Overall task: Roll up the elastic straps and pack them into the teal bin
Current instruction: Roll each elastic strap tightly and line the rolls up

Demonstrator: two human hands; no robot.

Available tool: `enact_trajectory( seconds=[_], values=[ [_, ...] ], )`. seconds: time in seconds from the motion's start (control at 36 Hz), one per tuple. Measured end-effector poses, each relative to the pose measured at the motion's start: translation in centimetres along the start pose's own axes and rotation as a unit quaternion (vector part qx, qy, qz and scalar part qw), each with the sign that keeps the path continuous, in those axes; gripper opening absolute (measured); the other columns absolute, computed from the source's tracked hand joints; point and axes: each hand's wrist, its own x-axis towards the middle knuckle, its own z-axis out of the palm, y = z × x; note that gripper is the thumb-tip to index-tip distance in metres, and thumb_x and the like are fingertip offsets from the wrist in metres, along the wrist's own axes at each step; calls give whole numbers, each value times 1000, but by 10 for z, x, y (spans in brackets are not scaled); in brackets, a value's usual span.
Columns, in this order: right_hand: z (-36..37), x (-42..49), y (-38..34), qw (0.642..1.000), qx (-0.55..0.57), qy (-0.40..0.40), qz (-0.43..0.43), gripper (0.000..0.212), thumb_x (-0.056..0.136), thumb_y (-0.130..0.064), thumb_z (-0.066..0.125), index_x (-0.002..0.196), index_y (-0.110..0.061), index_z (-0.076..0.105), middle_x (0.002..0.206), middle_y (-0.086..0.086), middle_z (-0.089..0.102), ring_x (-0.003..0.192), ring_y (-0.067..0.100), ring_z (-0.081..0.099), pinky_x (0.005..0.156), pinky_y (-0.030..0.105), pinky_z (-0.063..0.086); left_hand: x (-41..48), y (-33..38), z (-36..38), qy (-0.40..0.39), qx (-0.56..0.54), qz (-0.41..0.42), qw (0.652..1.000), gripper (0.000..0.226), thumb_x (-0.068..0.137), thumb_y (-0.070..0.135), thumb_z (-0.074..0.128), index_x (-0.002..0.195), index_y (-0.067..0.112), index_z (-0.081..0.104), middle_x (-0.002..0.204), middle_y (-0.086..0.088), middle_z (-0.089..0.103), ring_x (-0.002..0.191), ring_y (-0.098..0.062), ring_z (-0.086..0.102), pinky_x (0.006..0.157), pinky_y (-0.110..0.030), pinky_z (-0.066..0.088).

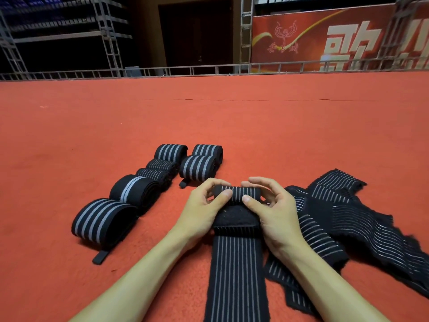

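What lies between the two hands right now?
In the head view, the rolled-up start of a black striped elastic strap lies between the left hand and the right hand. Both pinch its ends. The unrolled rest runs toward the camera.

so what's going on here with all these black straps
A person is rolling up a black striped strap on the red carpet. The left hand and right hand pinch its rolled end, the rest lying flat toward them. Several finished rolls sit to the left, loose straps lie heaped on the right. No teal bin is in view.
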Motion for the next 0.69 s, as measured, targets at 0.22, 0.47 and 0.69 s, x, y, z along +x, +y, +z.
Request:
enact_trajectory(
  seconds=[0.22,0.47,0.69],
  values=[
    [2,0,4,998,17,-21,64,19,89,-11,69,103,-23,68,85,15,75,76,24,71,75,40,57,-3,3,0,5,-16,27,999,29,87,-11,63,105,12,61,90,7,67,59,1,59,44,-13,45],
    [1,2,6,1000,-22,-19,4,27,90,-8,68,94,-34,70,87,6,69,83,23,64,75,39,56,-2,0,2,-22,-11,-23,999,23,91,30,62,110,19,63,103,-2,68,95,-12,63,84,-33,53],
    [9,-5,-1,996,-17,-90,11,17,99,-14,55,104,-31,58,88,-3,64,81,12,62,74,33,54,-9,7,6,-66,6,3,998,36,95,44,34,112,15,45,86,9,55,77,1,53,73,-15,45]
  ],
)
